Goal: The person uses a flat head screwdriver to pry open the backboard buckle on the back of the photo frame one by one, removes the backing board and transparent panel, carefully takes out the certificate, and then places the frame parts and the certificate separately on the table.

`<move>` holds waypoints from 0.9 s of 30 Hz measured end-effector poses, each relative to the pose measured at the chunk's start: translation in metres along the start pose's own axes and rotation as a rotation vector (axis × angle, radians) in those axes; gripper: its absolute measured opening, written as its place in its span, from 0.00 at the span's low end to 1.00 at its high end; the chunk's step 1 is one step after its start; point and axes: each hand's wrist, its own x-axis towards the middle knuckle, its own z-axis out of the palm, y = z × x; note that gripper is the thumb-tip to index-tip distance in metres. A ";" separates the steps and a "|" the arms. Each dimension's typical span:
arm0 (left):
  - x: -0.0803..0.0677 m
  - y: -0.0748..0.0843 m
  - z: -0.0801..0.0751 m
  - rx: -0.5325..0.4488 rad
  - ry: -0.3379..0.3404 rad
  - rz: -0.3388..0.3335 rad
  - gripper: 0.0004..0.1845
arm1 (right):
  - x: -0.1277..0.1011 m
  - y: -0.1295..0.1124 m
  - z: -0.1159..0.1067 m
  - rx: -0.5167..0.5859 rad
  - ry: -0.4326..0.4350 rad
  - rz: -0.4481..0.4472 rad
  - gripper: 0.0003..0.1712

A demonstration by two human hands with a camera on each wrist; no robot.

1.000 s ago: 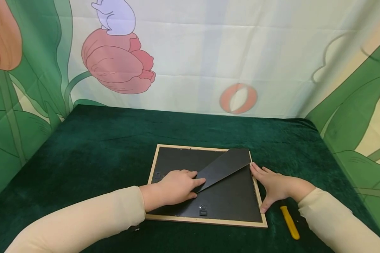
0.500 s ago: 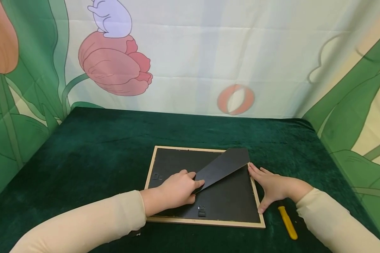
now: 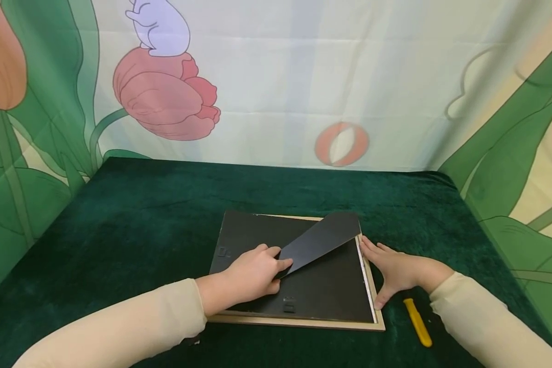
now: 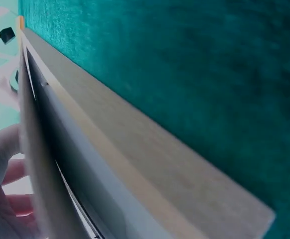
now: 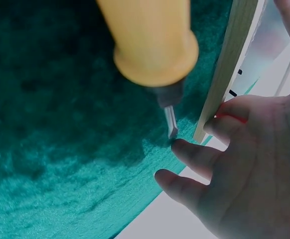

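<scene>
A light wooden picture frame (image 3: 303, 323) lies face down on the green cloth. Its black backing board (image 3: 326, 289) is raised at the left, and in the left wrist view a gap shows between the board's edge (image 4: 38, 164) and the wooden rail (image 4: 135, 144). My left hand (image 3: 246, 273) pinches the narrow end of the easel stand (image 3: 324, 245) hinged to that board. At the frame's right side, my right hand (image 3: 402, 268) presses the rail, thumb and fingers spread apart along it. The right wrist view shows these fingers extended beside the frame corner.
A screwdriver with a yellow handle (image 3: 417, 323) lies on the cloth by my right wrist; its metal tip (image 5: 171, 122) shows in the right wrist view. A small dark object (image 3: 194, 340) sits beside my left sleeve. A printed curtain (image 3: 276, 76) hangs behind the table.
The backing board's left side has come up out of the frame with my left hand, and a pale strip now shows along the right rail. My right hand stays put.
</scene>
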 end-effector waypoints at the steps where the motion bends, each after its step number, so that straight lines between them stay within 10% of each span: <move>1: -0.001 -0.001 0.001 -0.009 -0.013 -0.009 0.23 | 0.001 0.000 0.001 0.002 0.003 0.000 0.73; 27: -0.065 -0.024 0.008 0.030 -0.105 0.144 0.41 | 0.004 0.000 0.003 -0.019 -0.019 0.050 0.74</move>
